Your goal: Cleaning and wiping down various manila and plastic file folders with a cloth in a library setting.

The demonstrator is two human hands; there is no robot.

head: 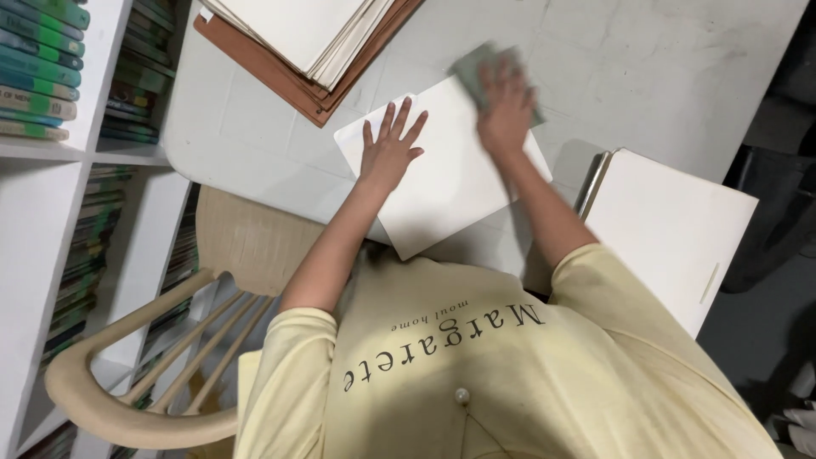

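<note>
The fingers of the right hand (pixel 505 110) were pressed together over a grey-green cloth (pixel 486 70), holding it flat against the far corner of a white book (pixel 442 170) — hand and cloth were both blurred. The fingers of the left hand (pixel 389 151) were spread apart and lay flat on the book's near-left part, pinning it down and gripping nothing. The book lay tilted on the pale bench (pixel 646 59), just in front of the person's body, its near corner hanging toward the yellow shirt (pixel 476 374). Beyond it, at the bench's far edge, sat a stack of white and brown folders (pixel 310 51). To the right, a second white book (pixel 671 229) lay at the bench's edge, well apart from the hands. On the left stood a wooden chair (pixel 170 340) — and past it white shelves (pixel 51 170) filled with green-spined books.
</note>
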